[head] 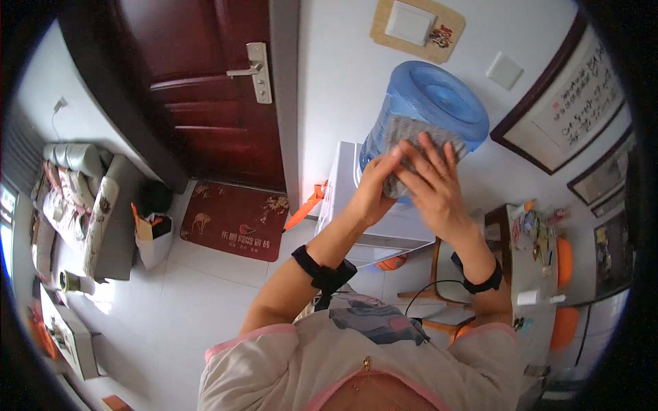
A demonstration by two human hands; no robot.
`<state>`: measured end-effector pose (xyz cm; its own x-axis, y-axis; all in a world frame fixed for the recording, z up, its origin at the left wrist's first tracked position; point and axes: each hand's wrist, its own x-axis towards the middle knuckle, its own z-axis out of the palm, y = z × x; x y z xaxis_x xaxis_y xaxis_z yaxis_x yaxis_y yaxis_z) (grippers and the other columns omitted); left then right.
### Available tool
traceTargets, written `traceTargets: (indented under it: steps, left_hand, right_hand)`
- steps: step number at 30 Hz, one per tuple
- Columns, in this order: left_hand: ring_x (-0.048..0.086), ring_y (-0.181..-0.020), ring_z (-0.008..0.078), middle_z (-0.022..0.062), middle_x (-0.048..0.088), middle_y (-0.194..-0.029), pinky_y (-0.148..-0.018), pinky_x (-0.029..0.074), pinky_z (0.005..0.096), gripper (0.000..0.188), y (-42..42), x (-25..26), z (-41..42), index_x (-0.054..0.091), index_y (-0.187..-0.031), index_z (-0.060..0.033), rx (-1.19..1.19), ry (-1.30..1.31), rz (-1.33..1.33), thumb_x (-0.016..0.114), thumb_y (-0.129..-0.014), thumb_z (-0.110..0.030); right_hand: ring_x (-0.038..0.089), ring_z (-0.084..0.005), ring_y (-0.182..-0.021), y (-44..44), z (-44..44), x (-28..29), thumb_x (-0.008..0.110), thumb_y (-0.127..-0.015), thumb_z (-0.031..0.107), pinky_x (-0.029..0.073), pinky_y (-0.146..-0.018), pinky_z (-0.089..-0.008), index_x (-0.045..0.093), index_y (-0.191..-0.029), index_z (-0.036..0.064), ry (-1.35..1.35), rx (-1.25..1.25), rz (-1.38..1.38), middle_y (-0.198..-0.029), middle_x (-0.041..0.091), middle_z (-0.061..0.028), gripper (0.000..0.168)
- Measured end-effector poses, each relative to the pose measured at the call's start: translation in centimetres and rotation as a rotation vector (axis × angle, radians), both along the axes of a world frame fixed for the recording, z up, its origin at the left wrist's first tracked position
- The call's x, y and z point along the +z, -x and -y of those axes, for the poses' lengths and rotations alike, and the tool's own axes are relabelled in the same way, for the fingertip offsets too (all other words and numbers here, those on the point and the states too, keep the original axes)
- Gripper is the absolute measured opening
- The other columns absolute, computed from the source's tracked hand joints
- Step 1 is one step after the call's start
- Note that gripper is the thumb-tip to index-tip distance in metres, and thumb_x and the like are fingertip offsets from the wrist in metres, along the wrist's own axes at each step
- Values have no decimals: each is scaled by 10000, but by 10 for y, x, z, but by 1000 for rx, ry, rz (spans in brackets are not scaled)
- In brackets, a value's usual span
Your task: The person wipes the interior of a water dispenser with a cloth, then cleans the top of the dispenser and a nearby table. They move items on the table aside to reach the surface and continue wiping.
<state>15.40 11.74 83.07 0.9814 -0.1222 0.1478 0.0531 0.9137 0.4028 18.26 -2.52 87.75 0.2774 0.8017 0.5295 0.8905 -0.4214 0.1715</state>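
A grey cloth (411, 128) lies against the side of a blue water-cooler bottle (437, 97), which stands upside down on a white water dispenser (339, 190). My left hand (378, 187) holds the lower left part of the cloth, its thumb side up near the other hand's fingers. Spread across the front of the cloth, the fingers of my right hand (437, 192) press it. Both hands meet at the cloth, and part of the left fingers is hidden. The cloth and hands cover the bottle's lower front.
A dark red door (216, 103) and a red doormat (234, 221) are at the left. An orange strap-like item (306, 208) hangs beside the dispenser. A basketball (391, 262) rests by its base. Right of me stand a wooden chair (452, 275) and a cluttered table (532, 277).
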Motion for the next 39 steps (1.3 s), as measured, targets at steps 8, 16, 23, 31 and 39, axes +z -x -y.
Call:
traceTargets:
  steps: [8, 16, 23, 31, 39]
  left_hand:
    - [616, -815, 145, 71, 639, -900, -720, 500, 273, 309, 5, -1, -27, 598, -975, -4, 156, -173, -279, 629, -865, -290]
    - [274, -1299, 415, 271, 259, -1415, -1056, 235, 434, 638, -7, 0, -26, 257, -1385, 34, 876, -1200, 383, 553, -824, -35]
    - [-68, -1360, 463, 303, -56, -1468, -1087, 9, 520, 769, -32, -30, 27, 34, -1405, 92, 926, -1223, 556, 395, -899, -361]
    - [22, -1386, 361, 250, 1, -1489, -1110, 42, 436, 718, -47, -57, 26, 9, -1402, 92, 836, -1047, 218, 338, -918, -326]
    - [207, -1341, 335, 236, 174, -1450, -1086, 182, 403, 621, -59, -29, 3, 101, -1415, 42, 792, -1082, 450, 323, -860, -130]
  right_hand:
    - [352, -335, -1299, 22, 19, 3, 617, -793, 124, 177, -1082, -495, 491, -1250, 26, -224, 49, -146, -1356, 432, -169, 484]
    - [385, -282, -1263, -5, 47, -27, 436, -924, 79, 275, -1053, -400, 426, -1290, -15, -958, -264, -373, -1365, 417, -153, 378]
    - [365, -234, -1271, -87, 70, -53, 359, -970, 377, 263, -1038, -378, 323, -1365, 60, -1272, -191, -714, -1382, 382, -109, 508]
    - [313, -265, -1252, -100, 42, -134, 398, -916, 444, 237, -1046, -396, 209, -1386, 2, -1108, 66, -959, -1361, 316, -163, 672]
    - [429, -250, -1140, -98, 27, -131, 647, -791, 88, 331, -968, -377, 252, -1346, -24, -1145, -54, -654, -1269, 419, -163, 690]
